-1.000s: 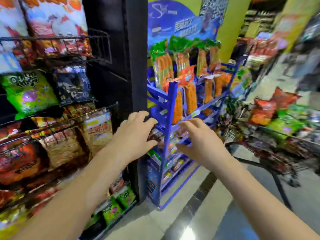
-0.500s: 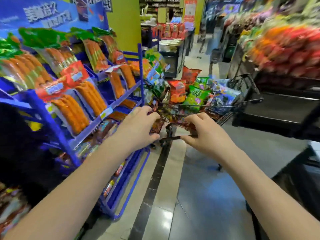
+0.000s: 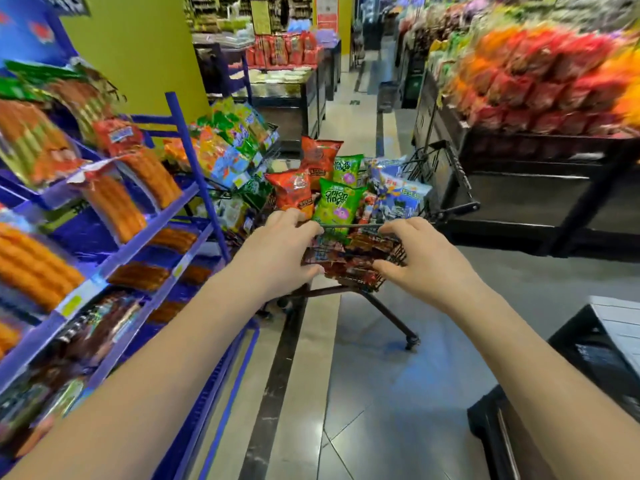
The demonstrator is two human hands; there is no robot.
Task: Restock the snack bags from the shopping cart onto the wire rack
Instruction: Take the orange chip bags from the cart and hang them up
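**Both hands at the near rim of the shopping cart (image 3: 349, 225), with the snack bags (image 3: 320, 157) just beyond.**

The left hand (image 3: 280, 251) and right hand (image 3: 426, 258) are each curled over the basket's near wall, fingers above the rim and thumbs below. The cart is gripped and no bag is held. The bags are stood upright, long axes vertical, immediately far of the fingertips. The red bag (image 3: 291, 192) is nearest the left hand, and the green bag (image 3: 341, 206) is placed between the two hands. The wire rack is not seen.
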